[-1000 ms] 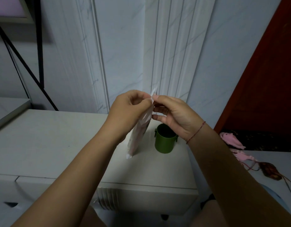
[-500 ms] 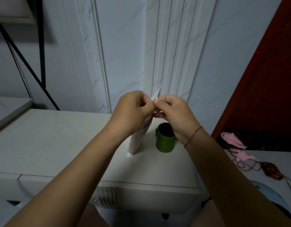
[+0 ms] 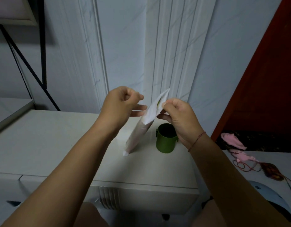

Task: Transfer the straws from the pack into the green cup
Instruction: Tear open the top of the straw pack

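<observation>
A white plastic pack of straws [image 3: 138, 135] stands tilted on the white table [image 3: 43, 145], its lower corner resting on the top and its upper end raised. My right hand [image 3: 179, 118] pinches the pack's upper edge, where the mouth gapes open. My left hand [image 3: 123, 104] is just left of the pack. Its thumb and forefinger are curled and its other fingers reach out to the pack's side, holding nothing. The green cup [image 3: 166, 138] stands upright and open just right of the pack, below my right hand. No straws show outside the pack.
Behind the table is a white panelled wall [image 3: 125, 46]. A black metal shelf frame [image 3: 43, 46] stands at the left and a red-brown door [image 3: 264, 87] at the right. Pink toys [image 3: 234, 141] and a cord lie on a surface at the right.
My hands were pinched together on the pack's top. The left hand has let go and drawn away to the left, and the pack's mouth now gapes open in my right hand.
</observation>
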`<act>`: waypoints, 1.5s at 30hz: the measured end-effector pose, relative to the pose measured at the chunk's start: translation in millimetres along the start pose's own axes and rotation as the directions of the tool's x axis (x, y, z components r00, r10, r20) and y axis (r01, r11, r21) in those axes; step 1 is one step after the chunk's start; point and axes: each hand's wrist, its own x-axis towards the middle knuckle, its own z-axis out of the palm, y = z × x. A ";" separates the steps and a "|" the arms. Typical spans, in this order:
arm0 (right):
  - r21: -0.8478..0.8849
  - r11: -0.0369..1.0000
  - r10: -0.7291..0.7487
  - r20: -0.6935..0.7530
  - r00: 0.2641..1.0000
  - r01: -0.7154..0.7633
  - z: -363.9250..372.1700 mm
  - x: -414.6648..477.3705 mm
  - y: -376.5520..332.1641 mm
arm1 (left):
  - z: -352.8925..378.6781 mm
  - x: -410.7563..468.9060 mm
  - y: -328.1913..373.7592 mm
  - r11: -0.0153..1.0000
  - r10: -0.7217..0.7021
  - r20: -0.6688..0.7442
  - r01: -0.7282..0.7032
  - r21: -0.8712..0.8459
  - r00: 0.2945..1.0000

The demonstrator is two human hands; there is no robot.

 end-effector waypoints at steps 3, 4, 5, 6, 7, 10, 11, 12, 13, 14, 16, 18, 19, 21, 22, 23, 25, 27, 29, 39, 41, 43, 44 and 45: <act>-0.025 1.000 0.008 0.007 1.000 -0.008 -3.1 -2.2 -1.4 | 3.5 -2.2 1.3 0.997 -0.031 0.073 0.026 0.072 0.997; -0.048 0.999 0.001 0.008 1.000 -0.001 -3.2 -3.1 -1.6 | 5.1 -2.9 3.0 0.994 -0.040 0.093 0.029 0.109 0.995; -0.069 0.998 -0.008 0.013 1.000 0.009 -2.9 -3.9 -1.7 | 6.5 -3.6 5.5 0.987 -0.041 0.106 0.024 0.159 0.993; -0.087 0.996 -0.019 0.023 1.000 0.021 -2.6 -5.0 -2.0 | 7.7 -4.4 8.5 0.977 -0.035 0.115 0.010 0.211 0.993; -0.103 0.994 -0.028 0.034 0.999 0.032 -2.5 -5.8 -2.6 | 9.1 -4.9 11.5 0.966 -0.024 0.123 -0.008 0.258 0.992; -0.118 0.992 -0.042 0.046 0.998 0.047 -2.6 -7.8 -4.7 | 11.5 -6.8 18.1 0.924 0.007 0.138 -0.059 0.377 0.990; -0.118 0.992 -0.044 0.046 0.998 0.049 -2.5 -8.3 -4.5 | 12.0 -7.6 19.2 0.912 0.010 0.144 -0.068 0.405 0.990; -0.117 0.992 -0.044 0.043 0.998 0.049 -2.4 -8.7 -4.0 | 12.4 -8.8 19.5 0.902 0.012 0.150 -0.075 0.425 0.989; -0.116 0.992 -0.043 0.041 0.998 0.047 -2.2 -9.0 -3.4 | 12.8 -10.1 19.3 0.898 0.012 0.152 -0.077 0.433 0.988; -0.114 0.993 -0.040 0.036 0.999 0.044 -2.0 -9.1 -2.8 | 13.6 -11.4 18.7 0.898 0.008 0.145 -0.071 0.435 0.989; -0.102 0.994 -0.029 0.025 0.999 0.032 -1.8 -9.1 -1.5 | 15.6 -13.5 16.4 0.895 0.008 0.117 -0.060 0.442 0.993; -0.079 0.997 -0.010 0.027 1.000 0.012 -1.9 -10.2 0.1 | 18.7 -15.4 13.6 0.887 0.026 0.096 -0.068 0.457 0.995; -0.073 0.997 -0.004 0.035 0.999 0.007 -2.3 -11.4 1.2 | 20.1 -16.1 12.3 0.885 0.039 0.086 -0.075 0.460 0.996; -0.079 0.997 0.008 0.040 0.999 -0.005 -3.5 -13.6 4.5 | 21.8 -16.9 10.0 0.883 0.063 0.066 -0.087 0.461 0.996; -0.083 0.996 0.020 0.038 0.999 -0.017 -4.2 -14.5 5.9 | 22.6 -17.3 8.9 0.883 0.071 0.055 -0.088 0.460 0.996; -0.092 0.995 0.033 0.031 0.999 -0.030 -4.9 -14.9 7.2 | 23.2 -17.5 8.2 0.884 0.076 0.040 -0.086 0.459 0.996; -0.115 0.992 0.056 0.008 0.998 -0.055 -7.1 -15.1 8.4 | 22.6 -16.2 6.7 0.888 0.090 -0.014 -0.074 0.453 0.996; -0.115 0.990 0.080 -0.017 0.997 -0.081 -12.4 -15.0 8.6 | 17.3 -12.8 6.4 0.874 0.138 -0.108 -0.070 0.480 0.985; -0.105 0.989 0.102 -0.037 0.994 -0.106 -20.6 -15.1 8.9 | 8.9 -10.0 7.0 0.846 0.199 -0.185 -0.073 0.527 0.962; 0.000 0.991 0.137 0.031 0.990 -0.137 -27.7 -18.2 11.7 | 21.7 -20.8 8.4 0.801 0.264 -0.047 -0.192 0.567 0.963; 0.000 0.996 0.094 0.021 0.995 -0.094 -27.6 -18.5 10.3 | 20.0 -20.8 8.7 0.788 0.301 -0.075 -0.203 0.581 0.951; 0.028 0.997 0.075 -0.013 0.997 -0.075 -29.7 -17.1 10.0 | 16.0 -20.4 7.2 0.799 0.313 -0.112 -0.198 0.568 0.943; 0.034 0.997 0.074 -0.027 0.997 -0.073 -30.2 -16.5 10.1 | 14.5 -20.4 5.4 0.818 0.294 -0.114 -0.188 0.543 0.949; 0.043 0.996 0.076 -0.037 0.996 -0.074 -29.5 -15.9 11.2 | 13.7 -20.5 2.9 0.855 0.258 -0.111 -0.173 0.490 0.960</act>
